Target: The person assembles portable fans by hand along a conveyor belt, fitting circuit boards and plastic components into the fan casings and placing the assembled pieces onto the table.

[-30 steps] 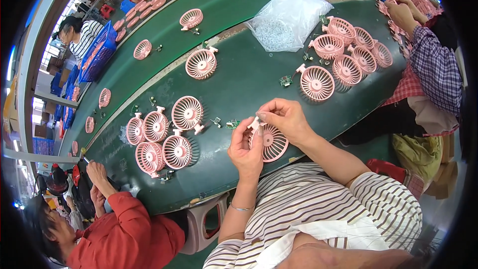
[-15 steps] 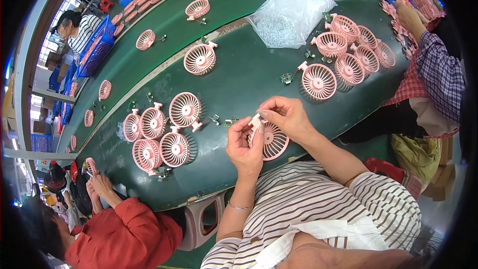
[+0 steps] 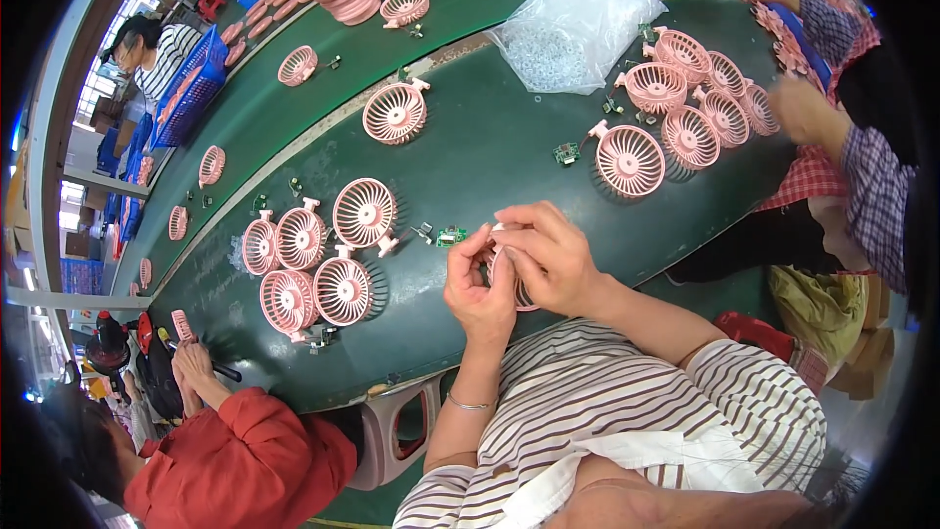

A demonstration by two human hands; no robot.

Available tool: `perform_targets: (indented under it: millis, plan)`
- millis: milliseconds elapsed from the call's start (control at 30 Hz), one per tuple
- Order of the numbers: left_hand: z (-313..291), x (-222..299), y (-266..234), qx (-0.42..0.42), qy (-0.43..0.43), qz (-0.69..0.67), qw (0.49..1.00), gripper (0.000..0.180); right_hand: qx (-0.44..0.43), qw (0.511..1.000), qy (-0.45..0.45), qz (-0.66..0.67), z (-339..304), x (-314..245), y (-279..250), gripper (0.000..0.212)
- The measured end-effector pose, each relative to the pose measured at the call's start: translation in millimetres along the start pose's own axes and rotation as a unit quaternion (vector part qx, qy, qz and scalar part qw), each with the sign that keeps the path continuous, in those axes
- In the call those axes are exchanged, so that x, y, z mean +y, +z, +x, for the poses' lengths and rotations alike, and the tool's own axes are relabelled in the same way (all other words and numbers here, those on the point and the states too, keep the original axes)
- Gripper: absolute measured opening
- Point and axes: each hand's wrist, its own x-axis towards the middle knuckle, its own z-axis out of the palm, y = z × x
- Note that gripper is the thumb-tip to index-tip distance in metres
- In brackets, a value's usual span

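Note:
Close to the table's near edge, my left hand (image 3: 480, 284) is closed round the neck of a round pink slatted fan housing (image 3: 526, 300). My right hand (image 3: 550, 263) pinches at the same neck, its fingertips meeting those of the left. Most of the housing is hidden behind my hands, and a small pale piece (image 3: 498, 227) shows at the fingertips. Just left of my hands lies a small green circuit board (image 3: 450, 236) with wires running to a little metal part (image 3: 422, 230).
Pink fan housings stand grouped at left (image 3: 343, 292) and right (image 3: 632, 161); one (image 3: 395, 114) stands farther back. A clear plastic bag (image 3: 573, 34) of small rings lies at the far side. Beyond runs a green conveyor belt (image 3: 446, 34). Co-workers sit left (image 3: 245, 460) and right (image 3: 871, 186).
My right hand has moved left and closed over the neck, covering more of the housing. Housings on the belt have shifted right. The right-hand co-worker's arm has reached toward the belt.

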Motion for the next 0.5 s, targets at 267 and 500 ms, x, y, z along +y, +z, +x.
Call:
perform_targets:
  millis: [267,500]
  plan:
    - [6,5,-1,-0.042,0.007,0.015,0.999,0.037,-0.038,0.956,0.221,0.187,0,15,-14,0.022]
    - [9,9,-5,-0.033,-0.023,-0.016,0.999,0.031,-0.115,0.965,0.179,0.153,2,16,-14,0.034]
